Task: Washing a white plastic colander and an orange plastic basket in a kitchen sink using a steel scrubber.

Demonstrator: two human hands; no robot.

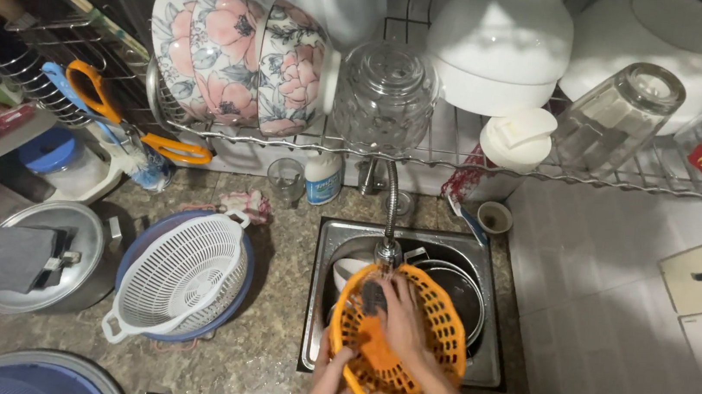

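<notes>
Left hand (330, 376) gripped the near-left rim of the orange basket (432, 336), fingers closed on it. Basket sat tilted over the sink (489, 372), long axis running near-to-far. Right hand (398, 315) lay inside it, fingers curled on a dark scrubber (373, 295), just below the faucet (387, 249).

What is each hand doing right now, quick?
Left hand: closed on the rim of the orange basket over the sink.
Right hand: inside the basket, pressing a dark scrubber; grip cannot be told.
</notes>
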